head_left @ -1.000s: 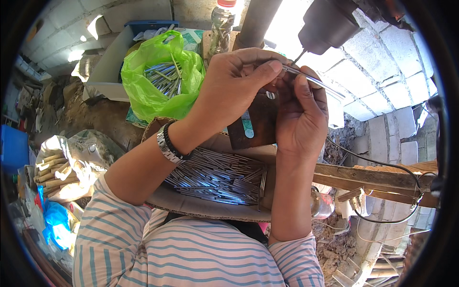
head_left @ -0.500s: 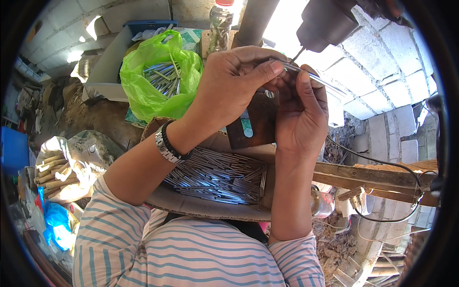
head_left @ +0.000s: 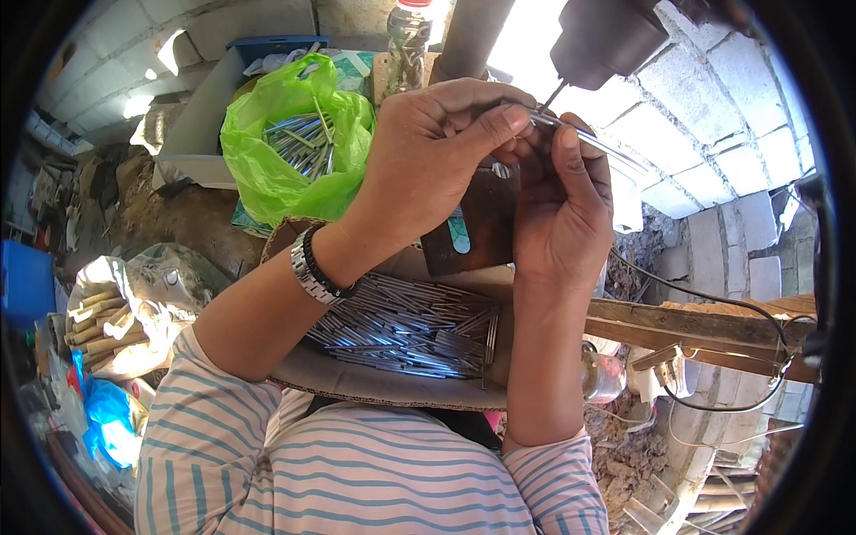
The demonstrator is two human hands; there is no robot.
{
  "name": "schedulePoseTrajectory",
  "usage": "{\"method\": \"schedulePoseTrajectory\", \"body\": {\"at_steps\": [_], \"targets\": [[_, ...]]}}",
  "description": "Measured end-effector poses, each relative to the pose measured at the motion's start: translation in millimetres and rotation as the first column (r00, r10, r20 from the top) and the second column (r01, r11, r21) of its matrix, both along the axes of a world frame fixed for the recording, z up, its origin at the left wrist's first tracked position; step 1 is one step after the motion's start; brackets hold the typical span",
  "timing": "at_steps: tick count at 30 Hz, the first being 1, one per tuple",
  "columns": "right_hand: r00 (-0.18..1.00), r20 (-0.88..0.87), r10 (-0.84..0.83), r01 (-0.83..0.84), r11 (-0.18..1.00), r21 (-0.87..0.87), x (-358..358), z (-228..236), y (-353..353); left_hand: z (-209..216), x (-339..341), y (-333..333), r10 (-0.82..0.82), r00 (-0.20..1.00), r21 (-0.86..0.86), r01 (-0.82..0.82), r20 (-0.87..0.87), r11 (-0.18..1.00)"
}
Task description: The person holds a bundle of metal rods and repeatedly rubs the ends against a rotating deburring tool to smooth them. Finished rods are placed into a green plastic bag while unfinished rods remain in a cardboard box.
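My left hand (head_left: 450, 134) pinches the left end of a thin silvery metal rod (head_left: 599, 143) between thumb and fingers. My right hand (head_left: 566, 192) is closed around the same rod farther along, its thumb pressed on top. Just above the rod, a thin drill bit (head_left: 555, 94) points down from the dark chuck of a drill press (head_left: 606, 43); whether the tip touches the rod I cannot tell. Under my hands sits a dark metal plate (head_left: 473, 234) with a slot. Below my forearms, a cardboard box (head_left: 312, 379) holds many similar rods (head_left: 406, 330).
A green plastic bag (head_left: 254, 183) with more rods stands at the far left, before a grey bin (head_left: 196, 134). A bottle (head_left: 407, 49) is beside the drill column (head_left: 473, 40). At right are a wooden beam (head_left: 695, 330) and a black cable (head_left: 687, 292).
The view has shifted very slightly. Both hands keep their grip on the rod below the drill bit, with almost no movement.
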State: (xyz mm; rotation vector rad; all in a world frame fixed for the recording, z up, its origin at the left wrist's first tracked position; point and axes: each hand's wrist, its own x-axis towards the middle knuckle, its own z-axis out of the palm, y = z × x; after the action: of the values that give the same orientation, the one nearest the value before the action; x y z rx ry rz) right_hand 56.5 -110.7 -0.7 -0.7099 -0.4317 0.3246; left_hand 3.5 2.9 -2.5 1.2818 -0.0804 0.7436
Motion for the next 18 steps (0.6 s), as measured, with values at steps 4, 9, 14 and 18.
{"method": "schedulePoseTrajectory", "body": {"at_steps": [4,9,14,18], "targets": [[1.0,-0.016,-0.01,0.009,1.0,-0.017,1.0,-1.5,-0.3,0.1,-0.2,-0.7,0.001,1.0,0.003,-0.001,0.008,1.0],[0.999,-0.034,0.018,-0.019,1.0,-0.013,3.0,-2.5,0.9,0.5,-1.9,-0.5,0.022,1.0,0.059,-0.022,0.0,0.998],[0.998,-0.069,-0.009,0.008,1.0,-0.015,1.3,0.3,3.0,-0.6,-0.1,0.7,0.014,1.0,0.067,-0.015,0.027,0.998],[0.998,-0.063,-0.017,0.016,1.0,-0.01,2.5,-1.9,3.0,-0.5,1.0,-1.5,0.042,0.998,0.055,-0.045,0.051,0.997]]}}
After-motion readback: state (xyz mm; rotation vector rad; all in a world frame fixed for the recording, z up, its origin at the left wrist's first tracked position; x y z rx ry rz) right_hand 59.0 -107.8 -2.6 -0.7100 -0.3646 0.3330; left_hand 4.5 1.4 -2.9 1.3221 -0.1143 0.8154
